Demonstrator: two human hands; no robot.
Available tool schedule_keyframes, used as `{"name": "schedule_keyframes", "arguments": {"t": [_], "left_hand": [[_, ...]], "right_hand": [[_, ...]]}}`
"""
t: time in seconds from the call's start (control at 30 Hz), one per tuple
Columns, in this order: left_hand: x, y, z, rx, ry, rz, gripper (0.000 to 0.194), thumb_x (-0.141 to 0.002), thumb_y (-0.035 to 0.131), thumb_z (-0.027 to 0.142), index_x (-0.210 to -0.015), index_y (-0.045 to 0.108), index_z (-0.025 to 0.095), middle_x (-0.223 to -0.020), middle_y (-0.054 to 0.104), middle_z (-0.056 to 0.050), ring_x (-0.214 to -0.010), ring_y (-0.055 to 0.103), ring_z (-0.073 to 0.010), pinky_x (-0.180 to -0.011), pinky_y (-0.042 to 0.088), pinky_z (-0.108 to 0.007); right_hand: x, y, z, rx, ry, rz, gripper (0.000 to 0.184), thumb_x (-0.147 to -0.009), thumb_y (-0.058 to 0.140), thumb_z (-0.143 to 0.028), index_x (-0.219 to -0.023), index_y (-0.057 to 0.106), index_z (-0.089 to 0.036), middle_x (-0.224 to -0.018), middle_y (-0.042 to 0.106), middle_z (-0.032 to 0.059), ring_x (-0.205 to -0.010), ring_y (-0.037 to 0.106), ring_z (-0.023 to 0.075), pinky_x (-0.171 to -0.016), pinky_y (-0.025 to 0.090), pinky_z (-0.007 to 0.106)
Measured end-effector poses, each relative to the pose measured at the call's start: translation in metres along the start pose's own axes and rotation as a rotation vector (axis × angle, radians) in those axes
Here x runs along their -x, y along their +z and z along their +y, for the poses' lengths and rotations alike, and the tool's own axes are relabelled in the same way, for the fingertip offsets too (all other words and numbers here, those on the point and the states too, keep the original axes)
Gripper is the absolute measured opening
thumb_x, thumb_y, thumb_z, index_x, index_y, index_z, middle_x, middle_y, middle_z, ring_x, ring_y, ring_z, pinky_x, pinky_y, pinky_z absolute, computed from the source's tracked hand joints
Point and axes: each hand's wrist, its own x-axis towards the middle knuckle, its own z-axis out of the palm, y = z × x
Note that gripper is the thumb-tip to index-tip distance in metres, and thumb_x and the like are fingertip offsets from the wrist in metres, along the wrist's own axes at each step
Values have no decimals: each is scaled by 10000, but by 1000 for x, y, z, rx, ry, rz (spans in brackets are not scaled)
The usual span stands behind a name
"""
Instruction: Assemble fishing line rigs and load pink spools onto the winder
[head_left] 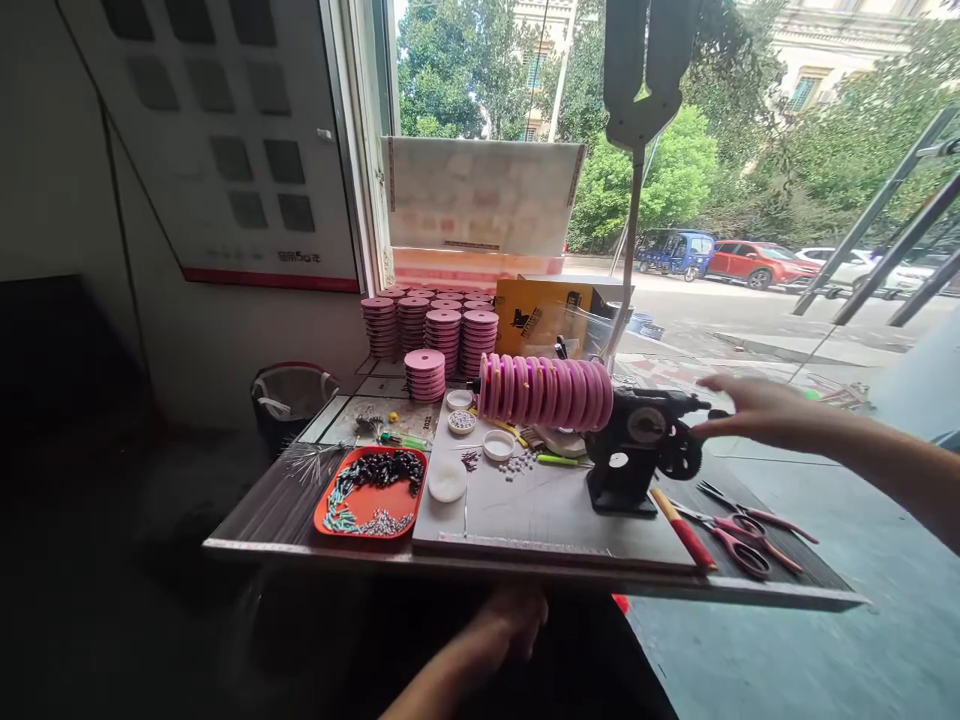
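Observation:
A black hand-cranked winder [626, 450] stands on a grey board. A row of pink foam spools [544, 392] sits side by side on its shaft, with small yellow bits on them. My right hand [750, 412] is at the winder's right side, thumb and fingers around the black crank handle [718, 414]. My left hand [510, 625] is low in front of the table edge, smeared and dark, so its fingers cannot be made out. On the board lie small white dishes [499, 445], loose grey beads [517, 466] and a round white pad [448, 481].
A red tray [371, 492] holds black, teal and silver small parts. Scissors [739, 545], pliers [757, 512] and a red-yellow stick [686, 535] lie on the right. Pink spool stacks [442, 335] and a yellow box [544, 315] stand behind; a bin [292, 395] stands left.

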Motion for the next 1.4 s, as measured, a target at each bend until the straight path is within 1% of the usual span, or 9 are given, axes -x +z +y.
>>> {"name": "schedule_keyframes", "arguments": {"t": [0.07,0.17,0.2,0.23,0.33,0.43,0.63,1.07,1.4], "left_hand": [[1,0,1,2,3,-1,495,-680,511,651,-653,519,156,-394,384,74,-379,273,-67,-454,152,-270],[3,1,2,7,10,11,504,-688,493,659,-652,518,157,-379,371,78,-370,263,-65,-448,136,-274],[3,2,3,11,13,17,505,-682,495,663,-644,511,159,-374,361,81,-368,258,-64,-447,134,-275],[3,3,3,18,14,25,506,-670,501,669,-635,501,164,-370,349,85,-366,253,-63,-444,133,-275],[2,8,3,64,-8,46,501,-631,525,684,-636,447,189,-398,311,103,-352,207,-53,-422,114,-267],[1,13,3,115,-36,69,492,-623,545,673,-643,380,209,-437,277,118,-349,144,-41,-402,86,-255],[1,15,4,126,-12,77,468,-637,585,618,-641,365,205,-469,301,115,-359,159,-33,-392,103,-244],[2,10,5,-15,22,24,450,-720,493,612,-585,413,190,-432,295,89,-415,233,-66,-464,209,-251],[0,8,11,-335,-28,14,492,-788,302,641,-591,393,199,-474,325,60,-458,301,-94,-508,283,-253]], "right_hand": [[2,-12,-29,26,-55,-13,484,-670,632,-299,-1102,550,-95,-1178,528,211,-1076,489,330,-876,380,388],[6,-10,-90,-30,-442,-70,478,-883,398,-385,-1292,373,-138,-1316,408,133,-1159,422,230,-930,352,323],[5,-5,-108,27,-537,-60,491,-905,351,-428,-1293,369,-128,-1319,398,130,-1182,388,235,-945,333,334],[3,2,-124,48,-542,-48,497,-910,337,-453,-1284,383,-129,-1315,401,130,-1197,362,255,-950,316,360],[-14,17,-146,109,-506,-123,513,-935,196,-497,-1060,569,-167,-967,621,106,-914,562,270,-734,416,354],[-29,21,-143,129,-493,-178,597,-925,130,-545,-854,614,-202,-777,633,63,-716,590,236,-574,386,295],[-31,18,-137,140,-499,-182,608,-918,125,-569,-840,608,-208,-758,624,51,-712,579,226,-526,331,268],[-33,21,-135,145,-478,-177,621,-918,126,-573,-902,621,-199,-883,634,64,-801,577,246,-580,367,291],[-34,20,-135,146,-466,-182,593,-917,150,-572,-898,613,-201,-895,631,61,-813,574,243,-593,366,286]]}}
